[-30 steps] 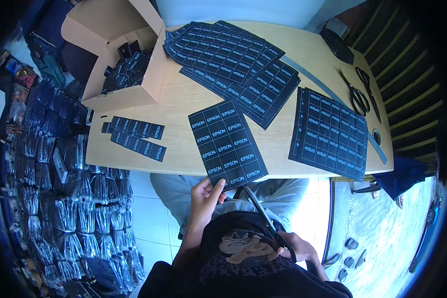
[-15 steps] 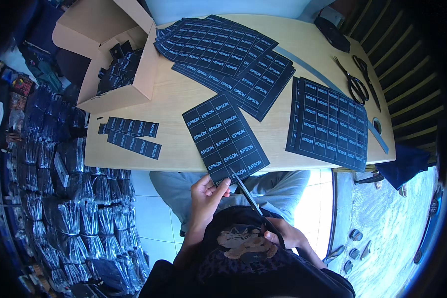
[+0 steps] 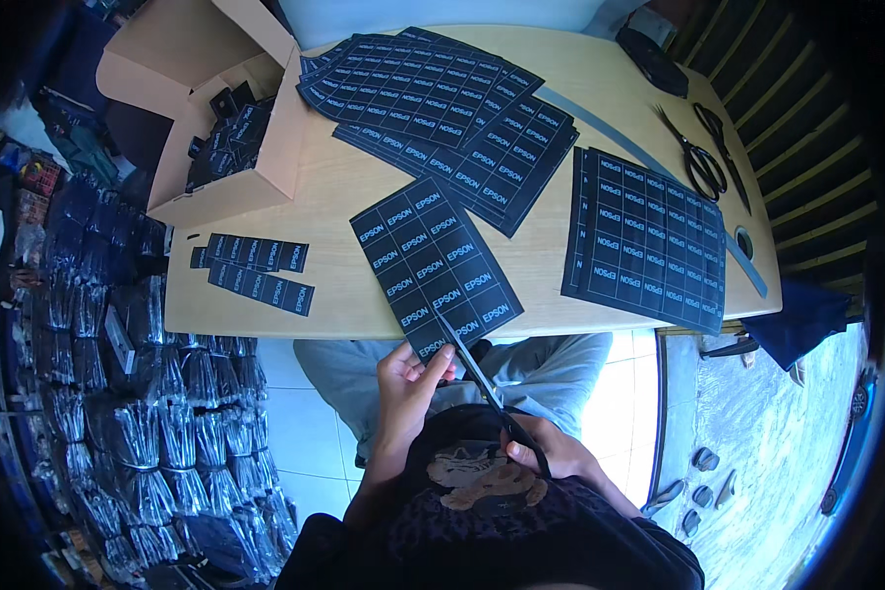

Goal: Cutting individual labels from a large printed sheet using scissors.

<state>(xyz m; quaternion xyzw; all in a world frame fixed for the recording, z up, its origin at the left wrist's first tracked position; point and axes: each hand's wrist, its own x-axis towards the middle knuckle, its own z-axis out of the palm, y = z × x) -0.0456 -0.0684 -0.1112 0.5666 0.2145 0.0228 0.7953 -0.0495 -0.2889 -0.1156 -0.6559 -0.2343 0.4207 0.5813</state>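
Between the thumb and fingers of my left hand (image 3: 410, 385) is the near corner of a black printed label sheet (image 3: 431, 258). The sheet lies partly on the table and overhangs its near edge. My right hand (image 3: 546, 447) is closed around the black handles of a pair of scissors (image 3: 481, 380). Their blades reach up into the sheet's near edge, between two columns of labels. A couple of cut label strips (image 3: 259, 273) lie on the table to the left.
A cardboard box (image 3: 228, 197) holding cut black pieces stands at the back left. Fanned label sheets (image 3: 413, 88) cover the table's far middle, with another stack (image 3: 649, 241) on the right. Spare scissors (image 3: 701, 162), a metal ruler (image 3: 619, 141) and a black pouch (image 3: 651, 63) lie at the right.
The sheet has shifted slightly left and toward me. My right hand and the scissors have moved up and left, and the blades reach further into the sheet.
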